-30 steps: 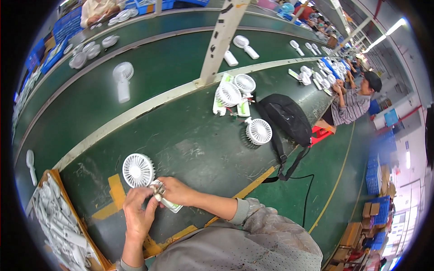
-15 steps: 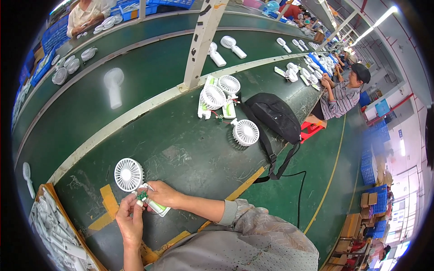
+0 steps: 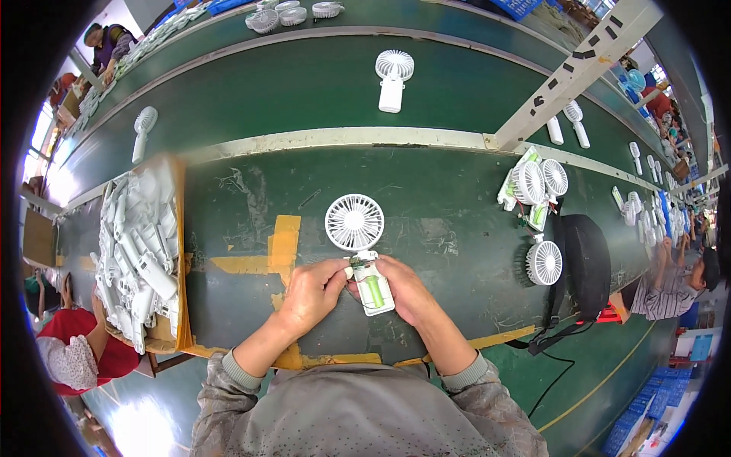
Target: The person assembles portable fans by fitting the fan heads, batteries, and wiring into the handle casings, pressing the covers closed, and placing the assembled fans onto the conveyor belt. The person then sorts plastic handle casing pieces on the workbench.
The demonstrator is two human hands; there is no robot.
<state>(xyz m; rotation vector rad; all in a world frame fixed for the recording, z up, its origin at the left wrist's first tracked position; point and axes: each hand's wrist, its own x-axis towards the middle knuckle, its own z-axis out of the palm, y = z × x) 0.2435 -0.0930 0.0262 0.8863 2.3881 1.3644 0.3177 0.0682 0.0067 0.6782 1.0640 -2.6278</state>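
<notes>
A worker's two bare hands meet over the near edge of a dark green tabletop [image 3: 228, 305], around a white handheld fan [image 3: 358, 241] with its handle open. The right hand [image 3: 407, 291] has its grip closed along the handle's right side, apparently to steady it; the left hand [image 3: 308, 293] holds its grip narrow at the upper left, thumb and forefinger pinching beside a small green circuit board [image 3: 356, 262], though the exact piece is hidden by the fingers. The handle's open side faces up, presumably to keep the board and green battery [image 3: 373, 292] in reach and in sight. The round head points to the far edge, seemingly out of the fingers' way; whether it rests on the surface is unclear. Toward the left end, a carton [image 3: 181, 244] of loose white plastic parts [image 3: 145, 244] stands likely within arm's reach. Toward the right, clustered fans [image 3: 527, 183] lie by the far edge, apart from the working space, near a black bag [image 3: 586, 259].
</notes>
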